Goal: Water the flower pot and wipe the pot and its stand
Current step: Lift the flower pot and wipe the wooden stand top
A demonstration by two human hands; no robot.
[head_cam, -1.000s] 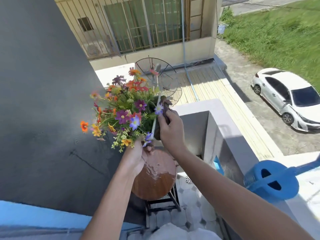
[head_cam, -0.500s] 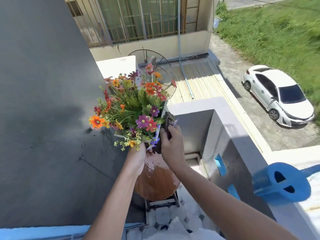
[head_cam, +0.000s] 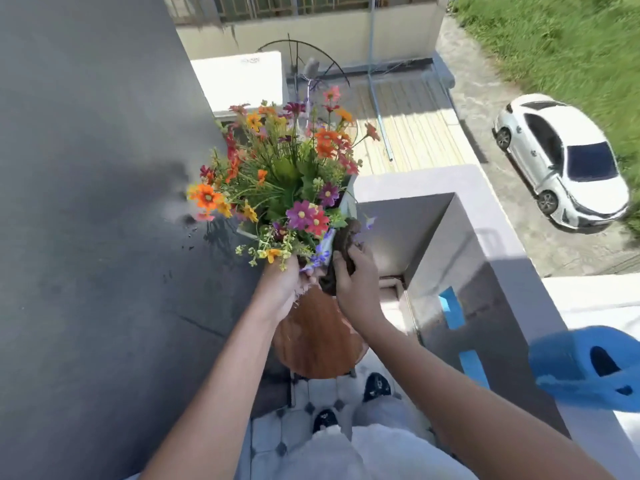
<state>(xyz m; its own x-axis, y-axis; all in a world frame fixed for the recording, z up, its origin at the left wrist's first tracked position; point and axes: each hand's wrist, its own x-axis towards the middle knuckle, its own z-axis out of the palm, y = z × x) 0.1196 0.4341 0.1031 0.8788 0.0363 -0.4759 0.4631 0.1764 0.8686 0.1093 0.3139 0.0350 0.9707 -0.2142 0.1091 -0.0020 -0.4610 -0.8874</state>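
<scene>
Above the stool (head_cam: pixel 317 341), your left hand (head_cam: pixel 289 289) grips the pot (head_cam: pixel 348 197) from below, lifted clear of the seat; keep it level and firm so nothing tips out. Flowers (head_cam: pixel 284 178) fill the pot; soil or water inside is hidden. Your right hand (head_cam: pixel 356 285) is closed on the cloth (head_cam: pixel 341 252), pressed to the pot's side; wipe downward in short strokes. Farther right, the can (head_cam: pixel 585 370) rests on the ledge (head_cam: pixel 595 296), contents unseen.
</scene>
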